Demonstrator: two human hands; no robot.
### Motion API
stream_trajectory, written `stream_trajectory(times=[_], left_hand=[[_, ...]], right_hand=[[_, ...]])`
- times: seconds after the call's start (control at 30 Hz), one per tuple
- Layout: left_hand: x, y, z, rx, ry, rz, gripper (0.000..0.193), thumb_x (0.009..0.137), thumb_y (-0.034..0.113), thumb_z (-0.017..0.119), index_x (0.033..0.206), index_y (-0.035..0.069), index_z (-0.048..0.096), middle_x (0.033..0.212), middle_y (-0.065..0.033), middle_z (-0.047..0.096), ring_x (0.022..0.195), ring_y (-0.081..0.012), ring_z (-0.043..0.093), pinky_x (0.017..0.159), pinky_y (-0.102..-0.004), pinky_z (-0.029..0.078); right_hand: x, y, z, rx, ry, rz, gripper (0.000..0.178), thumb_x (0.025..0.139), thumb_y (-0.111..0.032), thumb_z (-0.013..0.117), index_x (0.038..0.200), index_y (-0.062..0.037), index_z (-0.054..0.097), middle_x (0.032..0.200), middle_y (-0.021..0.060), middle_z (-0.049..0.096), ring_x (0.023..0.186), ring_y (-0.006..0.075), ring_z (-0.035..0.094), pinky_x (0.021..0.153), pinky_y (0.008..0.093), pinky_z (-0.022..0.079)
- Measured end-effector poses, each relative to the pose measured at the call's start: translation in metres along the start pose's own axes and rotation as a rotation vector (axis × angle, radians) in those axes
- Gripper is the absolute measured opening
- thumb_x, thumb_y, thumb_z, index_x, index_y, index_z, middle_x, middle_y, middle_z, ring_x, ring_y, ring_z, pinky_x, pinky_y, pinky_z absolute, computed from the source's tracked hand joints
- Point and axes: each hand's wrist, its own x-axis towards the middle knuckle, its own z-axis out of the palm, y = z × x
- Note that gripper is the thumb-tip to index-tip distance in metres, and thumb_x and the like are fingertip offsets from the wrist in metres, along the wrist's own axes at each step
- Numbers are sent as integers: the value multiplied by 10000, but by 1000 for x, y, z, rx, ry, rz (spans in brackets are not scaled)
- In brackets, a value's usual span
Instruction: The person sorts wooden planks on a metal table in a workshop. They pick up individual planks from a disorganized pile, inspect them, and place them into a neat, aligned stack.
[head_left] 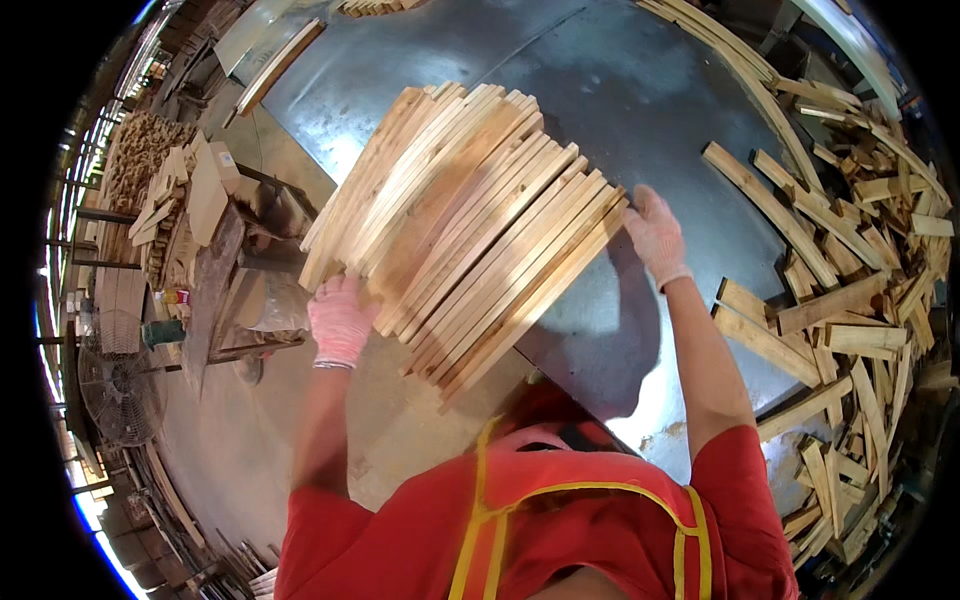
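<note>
Between the gloved hands, the strips (pixel 470 235) lie side by side. The left hand (pixel 342 318) touches their near ends with bent fingers; the right hand (pixel 657 238) has its fingertips at the opposite corner. Whether either grips, I cannot tell. Offcuts (pixel 862 338) heap right of the right hand, beyond bare table (pixel 640 70).

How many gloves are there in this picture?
2. The left glove is on the left hand, by the lower-left edge of the stack of wooden strips; the right glove is on the right hand, by its right edge. Others may be hidden.
</note>
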Motion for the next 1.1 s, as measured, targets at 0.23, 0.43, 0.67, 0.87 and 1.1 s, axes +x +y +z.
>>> stream_trajectory(times=[0.23,0.43,0.67,0.87,1.1], left_hand=[[-27,181,36,-260,-57,352,329,909,315,754,1163,123,675,1009,-126,692,968,-350,668,842,-479,545],[-7,204,19,-491,-156,150,310,900,329,773,1067,73,722,996,-148,714,918,-401,676,868,-514,540],[111,138,-11,-621,-404,-50,406,887,433,704,1083,78,729,1094,-171,722,1011,-360,714,892,-469,566],[125,64,36,-314,-255,20,604,855,485,736,1352,163,618,1423,-171,581,1257,-406,606,1039,-478,530],[94,87,32,-247,-211,40,709,886,353,760,1492,117,478,1219,-187,678,1087,-408,697,921,-504,578]], right_hand=[[51,-9,-12,756,-85,183,614,1022,-315,670,1508,35,533,1289,145,718,1180,227,681,1024,339,527],[-74,-3,-16,1105,-145,367,569,1042,-270,675,1501,22,510,1086,71,705,996,173,664,940,333,525],[-165,1,122,858,-725,466,864,926,-251,763,1636,-19,328,1533,224,556,1356,322,590,1135,397,473],[-149,-75,76,533,-707,493,765,927,-254,729,1594,-60,409,1417,222,644,1088,236,653,875,367,549],[-162,-35,132,340,-424,432,699,938,-247,725,1539,11,477,1194,130,677,1086,199,647,946,320,523]])
